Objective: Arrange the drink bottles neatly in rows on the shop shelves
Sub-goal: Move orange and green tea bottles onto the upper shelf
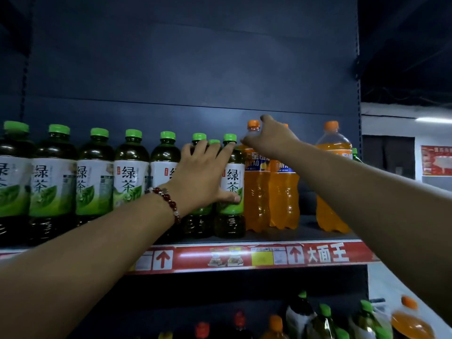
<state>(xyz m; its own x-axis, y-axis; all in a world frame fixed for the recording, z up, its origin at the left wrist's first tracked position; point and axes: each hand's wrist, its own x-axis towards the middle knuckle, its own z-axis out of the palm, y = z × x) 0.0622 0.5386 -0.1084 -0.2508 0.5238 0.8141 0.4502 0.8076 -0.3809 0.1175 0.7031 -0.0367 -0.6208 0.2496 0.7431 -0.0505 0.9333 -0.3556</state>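
Note:
A row of green tea bottles (52, 172) with green caps stands along the top shelf (269, 237). My left hand (203, 177), with a bead bracelet on the wrist, lies spread with straight fingers against the two rightmost green tea bottles (231, 182); its thumb rests on the right one's label. To their right stand two orange soda bottles (256, 192). My right hand (269, 135) grips their tops, hiding the second one's cap. A larger orange soda bottle (331, 172) stands apart at the shelf's right end.
The shelf's front edge carries a red price strip (244, 256). Bare shelf floor shows between the small orange bottles and the large one. On the lower shelf, mixed bottles (325, 319) with green, orange and red caps stand in disorder. A dark back panel rises behind.

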